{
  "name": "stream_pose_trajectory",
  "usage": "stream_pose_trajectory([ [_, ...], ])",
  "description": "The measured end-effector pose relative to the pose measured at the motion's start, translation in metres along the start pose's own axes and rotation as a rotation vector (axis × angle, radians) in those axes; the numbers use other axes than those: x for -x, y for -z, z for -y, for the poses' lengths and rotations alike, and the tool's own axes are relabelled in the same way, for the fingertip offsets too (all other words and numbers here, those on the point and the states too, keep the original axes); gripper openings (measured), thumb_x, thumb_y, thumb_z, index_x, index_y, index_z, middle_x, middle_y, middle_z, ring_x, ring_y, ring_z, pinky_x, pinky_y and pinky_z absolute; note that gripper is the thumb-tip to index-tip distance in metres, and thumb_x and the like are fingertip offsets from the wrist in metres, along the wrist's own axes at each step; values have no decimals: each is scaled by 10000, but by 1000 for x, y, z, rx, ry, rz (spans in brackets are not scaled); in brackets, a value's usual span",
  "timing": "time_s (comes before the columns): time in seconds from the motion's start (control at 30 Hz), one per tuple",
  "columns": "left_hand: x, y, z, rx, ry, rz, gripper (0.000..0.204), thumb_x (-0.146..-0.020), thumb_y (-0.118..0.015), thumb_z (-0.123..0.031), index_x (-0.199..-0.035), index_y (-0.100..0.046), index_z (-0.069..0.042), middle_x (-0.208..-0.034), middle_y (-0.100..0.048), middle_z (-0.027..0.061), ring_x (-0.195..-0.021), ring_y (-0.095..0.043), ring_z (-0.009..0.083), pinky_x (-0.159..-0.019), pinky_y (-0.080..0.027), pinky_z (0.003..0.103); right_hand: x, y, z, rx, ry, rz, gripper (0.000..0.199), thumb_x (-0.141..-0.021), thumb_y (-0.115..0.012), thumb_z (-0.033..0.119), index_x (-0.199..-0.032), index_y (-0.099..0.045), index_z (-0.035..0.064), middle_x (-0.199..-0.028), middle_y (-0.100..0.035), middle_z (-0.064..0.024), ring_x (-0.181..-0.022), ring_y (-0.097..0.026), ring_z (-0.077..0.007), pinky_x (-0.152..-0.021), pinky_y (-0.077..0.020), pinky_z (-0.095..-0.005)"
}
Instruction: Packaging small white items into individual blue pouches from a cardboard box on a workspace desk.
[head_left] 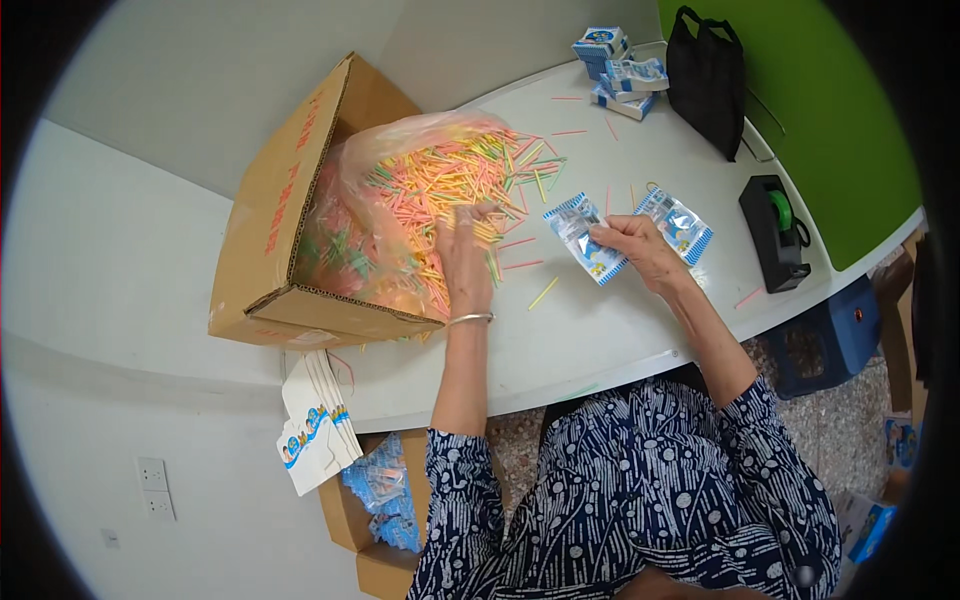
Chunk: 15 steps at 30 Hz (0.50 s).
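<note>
My left hand (466, 258) reaches into a heap of thin pink, yellow and green sticks (430, 180). Its fingers curl round a few of them, and the fingertips are partly hidden among the sticks. The heap spills from a clear plastic bag (365, 155) inside a tipped cardboard box (268, 200). Over the table, my right hand (645, 250) pinches a small blue-and-white packet (585, 238) between thumb and fingers. A second such packet (682, 226) shows behind that hand; whether it is held or lies on the table, I cannot tell.
Loose sticks lie scattered on the white table (560, 350). Small blue-and-white boxes (625, 75) are stacked at the back, beside a black bag (706, 85). A black tape dispenser (775, 235) stands right. Flattened cartons (318, 425) and an open box of blue packets (335, 510) are lower left.
</note>
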<state>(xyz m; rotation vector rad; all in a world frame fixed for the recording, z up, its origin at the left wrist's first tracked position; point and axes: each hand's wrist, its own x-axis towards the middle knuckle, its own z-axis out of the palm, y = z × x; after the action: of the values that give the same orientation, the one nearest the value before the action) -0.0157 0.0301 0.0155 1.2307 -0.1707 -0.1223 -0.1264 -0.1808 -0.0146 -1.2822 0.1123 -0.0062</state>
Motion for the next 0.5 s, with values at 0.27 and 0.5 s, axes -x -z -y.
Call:
stream_pose_trajectory([
  [0.27,-28,18,8,-1343,-486,398,156,-912,-461,-141,-917,-521,3,-795,-602,181,-677,-589,366,-639,-465,436,-1,7,-19,43,-11,-78,243,-865,-642,267,-774,-662,43,-669,-579,50,-600,-462,-7,-553,-351,-183],
  [0.5,-21,15,24,-1590,-635,512,87,-783,-533,-17,-867,-513,-3,-822,-564,189,-793,-554,382,-665,-452,456,-3,8,-20,19,-44,-31,207,-861,-652,248,-815,-663,47,-738,-620,37,-665,-519,-11,-631,-398,-176],
])
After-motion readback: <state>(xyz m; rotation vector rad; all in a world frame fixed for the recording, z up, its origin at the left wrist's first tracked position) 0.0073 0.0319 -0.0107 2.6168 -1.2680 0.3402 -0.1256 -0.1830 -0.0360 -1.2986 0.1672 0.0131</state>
